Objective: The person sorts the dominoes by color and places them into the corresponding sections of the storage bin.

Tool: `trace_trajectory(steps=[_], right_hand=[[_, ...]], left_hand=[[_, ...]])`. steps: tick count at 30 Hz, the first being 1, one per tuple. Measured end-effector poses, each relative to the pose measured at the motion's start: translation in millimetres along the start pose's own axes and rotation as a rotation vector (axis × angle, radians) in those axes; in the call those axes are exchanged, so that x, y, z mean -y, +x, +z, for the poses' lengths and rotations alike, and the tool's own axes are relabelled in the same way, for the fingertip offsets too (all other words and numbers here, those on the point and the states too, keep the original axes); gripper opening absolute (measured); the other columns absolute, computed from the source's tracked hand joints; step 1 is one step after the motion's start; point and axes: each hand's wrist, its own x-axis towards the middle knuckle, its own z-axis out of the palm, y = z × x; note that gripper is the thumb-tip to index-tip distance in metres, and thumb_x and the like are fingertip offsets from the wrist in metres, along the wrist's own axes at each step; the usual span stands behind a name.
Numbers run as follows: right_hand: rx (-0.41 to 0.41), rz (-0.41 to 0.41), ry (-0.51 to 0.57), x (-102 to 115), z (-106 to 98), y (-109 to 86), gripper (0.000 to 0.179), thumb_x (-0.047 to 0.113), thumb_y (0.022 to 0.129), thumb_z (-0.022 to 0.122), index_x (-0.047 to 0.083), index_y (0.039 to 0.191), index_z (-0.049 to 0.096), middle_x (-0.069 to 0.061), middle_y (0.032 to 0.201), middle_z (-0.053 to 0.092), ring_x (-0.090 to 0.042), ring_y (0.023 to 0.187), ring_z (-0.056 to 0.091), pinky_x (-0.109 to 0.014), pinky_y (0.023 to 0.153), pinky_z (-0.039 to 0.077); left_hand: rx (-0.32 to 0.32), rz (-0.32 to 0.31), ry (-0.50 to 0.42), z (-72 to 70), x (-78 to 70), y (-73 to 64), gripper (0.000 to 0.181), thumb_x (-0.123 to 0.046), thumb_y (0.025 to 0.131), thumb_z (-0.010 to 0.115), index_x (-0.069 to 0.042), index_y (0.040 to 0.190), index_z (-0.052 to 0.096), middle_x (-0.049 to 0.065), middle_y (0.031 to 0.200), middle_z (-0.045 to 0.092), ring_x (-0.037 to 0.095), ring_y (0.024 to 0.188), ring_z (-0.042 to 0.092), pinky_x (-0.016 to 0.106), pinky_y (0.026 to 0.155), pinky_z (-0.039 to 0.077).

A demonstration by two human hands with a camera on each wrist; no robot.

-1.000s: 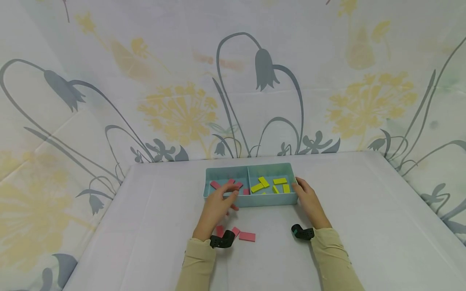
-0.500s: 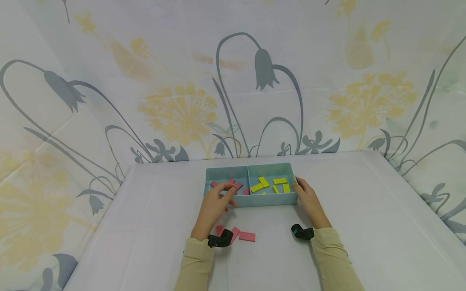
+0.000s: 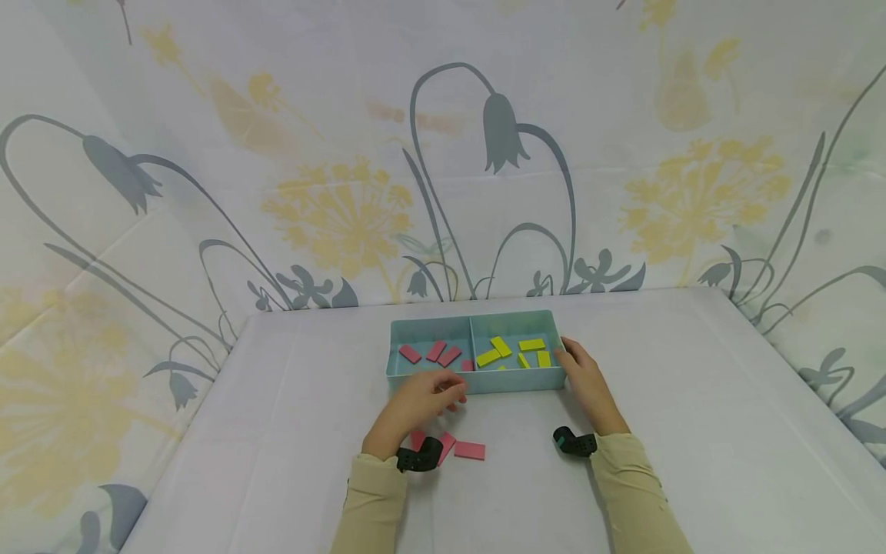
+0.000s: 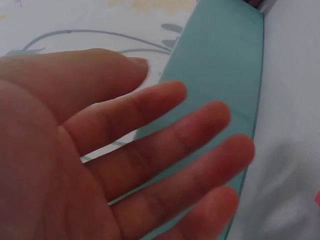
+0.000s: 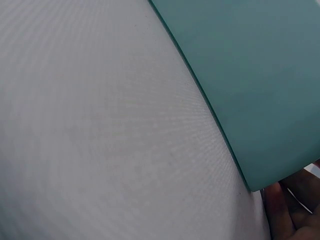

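Note:
A pale teal box (image 3: 512,382) with two compartments stands on the table. Several pink blocks (image 3: 410,354) lie in its left compartment, and several yellow blocks (image 3: 531,345) in the right one. My left hand (image 3: 418,402) hovers just in front of the box's front wall; in the left wrist view its fingers (image 4: 200,130) are spread and hold nothing. At the box's right end my right hand (image 3: 590,385) grips the side, thumb at the rim and fingers along the outside. Beneath and beside my left wrist are three pink blocks (image 3: 470,451) on the tabletop.
White cloth covers the table (image 3: 318,400). Behind the box rises a flower-patterned curtain (image 3: 346,208). A black wrist camera (image 3: 421,455) sits on the left wrist and another black camera (image 3: 574,442) on the right.
My left hand has drawn back from over the left compartment to in front of the box, uncovering the pink blocks inside. My right hand and the box have stayed put.

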Motion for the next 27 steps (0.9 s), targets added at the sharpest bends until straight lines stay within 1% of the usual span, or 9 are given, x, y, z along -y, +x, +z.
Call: trace_trajectory(steps=[2,6,9,11,14,17,19,22,27], right_hand=[[0.000,-0.006,0.003,0,0,-0.3,0.059,0.045,0.093,0.034,0.009,0.140,0.026,-0.012,0.143,0.026,-0.027,0.131,0.020,-0.049,0.103,0.019],[0.003,-0.012,0.007,0,0,-0.9,0.059,0.044,0.094,0.034,0.009,0.140,0.026,-0.012,0.143,0.026,-0.028,0.131,0.020,-0.049,0.103,0.019],[0.003,-0.011,0.011,0,0,-1.2,0.058,0.043,0.094,0.034,0.009,0.140,0.026,-0.012,0.143,0.026,-0.028,0.131,0.020,-0.049,0.103,0.019],[0.002,-0.009,0.008,0,0,-1.3,0.058,0.043,0.094,0.034,0.009,0.140,0.026,-0.012,0.143,0.026,-0.028,0.131,0.020,-0.049,0.103,0.019],[0.001,-0.006,0.004,-1,-1,-0.9,0.057,0.043,0.094,0.034,0.009,0.140,0.026,-0.012,0.143,0.026,-0.028,0.131,0.020,-0.049,0.103,0.020],[0.001,-0.004,0.000,-1,0,-0.3,0.058,0.044,0.094,0.034,0.009,0.140,0.026,-0.012,0.143,0.026,-0.028,0.131,0.020,-0.049,0.103,0.020],[-0.003,-0.007,-0.001,-2,0,0.2,0.058,0.044,0.094,0.035,0.009,0.139,0.027,-0.012,0.143,0.026,-0.028,0.131,0.020,-0.048,0.103,0.020],[-0.005,-0.012,-0.005,-1,0,0.2,0.059,0.045,0.093,0.034,0.009,0.139,0.027,-0.012,0.143,0.027,-0.027,0.131,0.020,-0.048,0.103,0.019],[-0.007,-0.021,-0.012,-1,0,0.0,0.059,0.045,0.094,0.034,0.008,0.139,0.027,-0.012,0.142,0.027,-0.028,0.131,0.021,-0.048,0.103,0.020]], left_hand=[[0.024,-0.015,0.033,0.3,-2.0,-1.0,0.024,-0.034,0.089,0.053,-0.016,0.102,0.062,0.000,0.086,0.064,0.019,0.076,0.061,0.027,0.063,0.047],[0.064,-0.044,0.102,2.6,-1.8,-1.5,0.018,-0.030,0.087,0.056,-0.018,0.099,0.062,-0.002,0.083,0.060,0.018,0.071,0.059,0.028,0.059,0.046],[0.093,-0.073,0.159,5.5,-1.2,-1.5,0.016,-0.029,0.085,0.059,-0.018,0.097,0.061,-0.003,0.081,0.056,0.014,0.066,0.056,0.028,0.058,0.045],[0.106,-0.080,0.195,7.6,-1.3,-1.6,0.017,-0.028,0.084,0.061,-0.018,0.096,0.061,-0.004,0.081,0.054,0.012,0.066,0.054,0.027,0.059,0.043],[0.121,-0.072,0.247,11.0,-1.9,-1.9,0.020,-0.026,0.080,0.064,-0.015,0.097,0.061,-0.004,0.079,0.053,0.011,0.068,0.051,0.026,0.060,0.043],[0.134,-0.071,0.269,13.7,-2.2,-2.2,0.024,-0.025,0.077,0.068,-0.014,0.097,0.060,-0.003,0.077,0.052,0.012,0.069,0.048,0.025,0.059,0.042],[0.144,-0.080,0.270,15.1,-2.1,-2.3,0.026,-0.024,0.075,0.070,-0.013,0.096,0.060,-0.002,0.076,0.052,0.013,0.069,0.048,0.025,0.058,0.042],[0.157,-0.089,0.279,16.0,-2.0,-2.3,0.025,-0.024,0.073,0.072,-0.013,0.093,0.060,-0.002,0.078,0.052,0.013,0.071,0.048,0.026,0.060,0.042],[0.177,-0.070,0.322,17.6,-2.3,-2.3,0.023,-0.027,0.071,0.073,-0.015,0.088,0.062,-0.003,0.079,0.052,0.012,0.074,0.047,0.025,0.064,0.042]])
